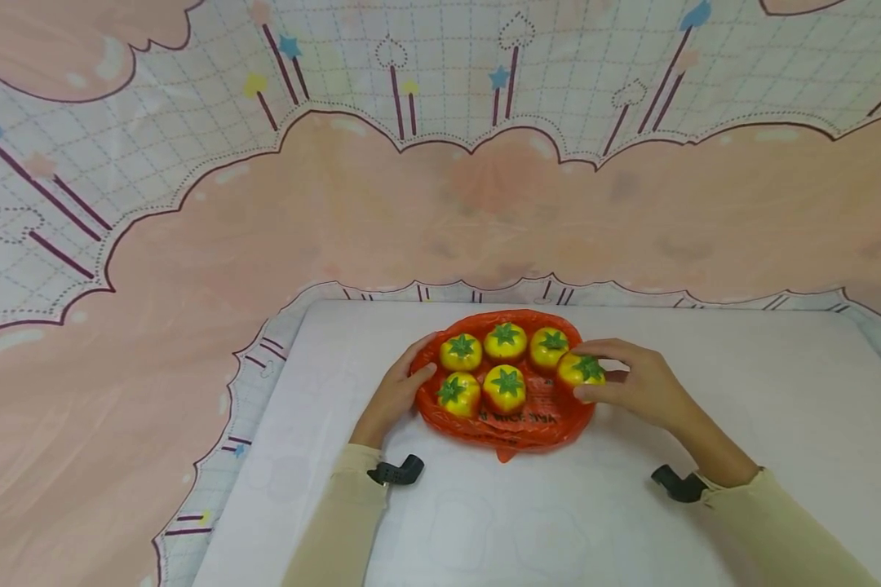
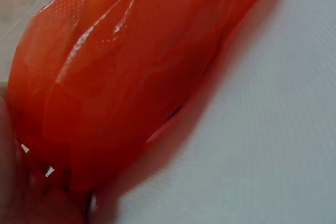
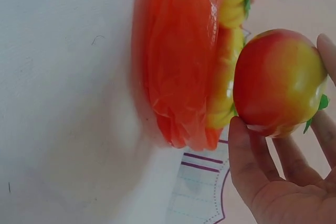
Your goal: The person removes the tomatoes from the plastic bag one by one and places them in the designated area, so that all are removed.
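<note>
A red plastic bag (image 1: 529,420) with dark printing lies spread open on the white table. Several yellow-and-red toy tomatoes (image 1: 505,342) with green star-shaped leaf tops sit inside it in two rows. My left hand (image 1: 396,391) grips the bag's left edge, thumb over the rim and the other fingers partly hidden; the left wrist view shows the bag's smooth red side (image 2: 131,77). At the right edge, my right hand (image 1: 642,383) pinches another tomato (image 3: 281,82) between thumb and fingertips. In the right wrist view this tomato is held above the bag's rim, beside the others.
The white table (image 1: 484,522) reaches around the bag on all sides. Behind and left of it hangs a pink cloth (image 1: 411,212) with cloud and candle-like line patterns. Small black devices (image 1: 400,470) are strapped on both wrists, over pale sleeves (image 1: 345,514).
</note>
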Demonstrator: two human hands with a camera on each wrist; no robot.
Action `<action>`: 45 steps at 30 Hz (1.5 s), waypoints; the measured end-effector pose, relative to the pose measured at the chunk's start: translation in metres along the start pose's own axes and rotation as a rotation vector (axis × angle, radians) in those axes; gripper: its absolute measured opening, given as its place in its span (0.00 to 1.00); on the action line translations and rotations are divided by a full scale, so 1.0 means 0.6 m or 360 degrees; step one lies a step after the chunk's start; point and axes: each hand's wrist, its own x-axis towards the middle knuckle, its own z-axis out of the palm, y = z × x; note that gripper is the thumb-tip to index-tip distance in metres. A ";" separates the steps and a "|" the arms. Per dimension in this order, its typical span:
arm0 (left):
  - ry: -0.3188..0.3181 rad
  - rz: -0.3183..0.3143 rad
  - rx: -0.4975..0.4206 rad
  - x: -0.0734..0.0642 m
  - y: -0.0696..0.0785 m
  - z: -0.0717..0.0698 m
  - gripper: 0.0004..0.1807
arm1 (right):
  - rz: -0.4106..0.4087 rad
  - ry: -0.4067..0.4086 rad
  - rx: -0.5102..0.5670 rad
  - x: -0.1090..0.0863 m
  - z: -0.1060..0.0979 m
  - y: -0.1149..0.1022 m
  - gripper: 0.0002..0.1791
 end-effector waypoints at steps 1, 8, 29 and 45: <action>-0.0001 -0.0001 -0.0002 0.000 0.000 0.000 0.26 | -0.0002 0.0006 -0.0001 0.000 -0.001 0.001 0.29; 0.0001 -0.0002 0.0013 0.001 -0.002 0.000 0.26 | 0.0013 0.0032 0.0014 -0.002 -0.006 0.005 0.29; -0.0018 0.0011 -0.0020 -0.003 0.000 0.001 0.26 | 0.0028 0.0135 -0.0017 -0.004 -0.026 0.009 0.30; -0.0012 0.0009 -0.0002 -0.002 0.002 -0.001 0.26 | 0.0072 0.0170 0.0030 0.000 -0.043 0.014 0.31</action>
